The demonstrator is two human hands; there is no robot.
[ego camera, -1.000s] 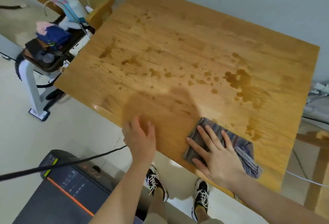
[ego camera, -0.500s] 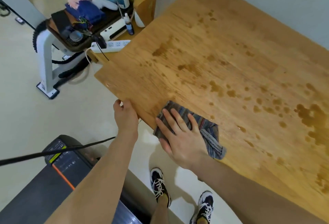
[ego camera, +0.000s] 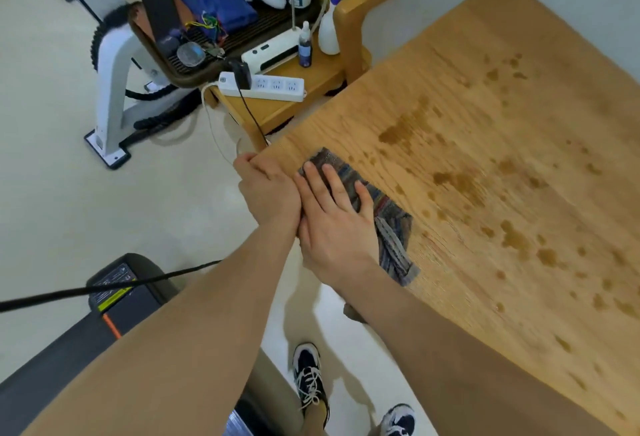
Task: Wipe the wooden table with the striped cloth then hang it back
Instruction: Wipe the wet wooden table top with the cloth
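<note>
The wooden table (ego camera: 519, 117) fills the right of the view, and dark wet spots are scattered across its top. A striped cloth (ego camera: 388, 214) lies flat near the table's near-left corner. My right hand (ego camera: 332, 217) presses down on the cloth with the fingers spread. My left hand (ego camera: 266, 190) curls over the table's edge at that corner, touching my right hand. The part of the cloth under my palm is hidden.
A wooden chair (ego camera: 353, 20) beside the table holds a white power strip (ego camera: 270, 86), a spray bottle (ego camera: 329, 20) and a small dark bottle (ego camera: 304, 44). A tray (ego camera: 194, 68) with clutter rests on a white exercise machine (ego camera: 110, 89). A treadmill (ego camera: 114, 300) and a black cable (ego camera: 104, 286) lie at lower left.
My right hand has slid the cloth leftward along the near edge to the table's left corner. My left hand went from flat on the table to gripping the edge, now beside my right hand.
</note>
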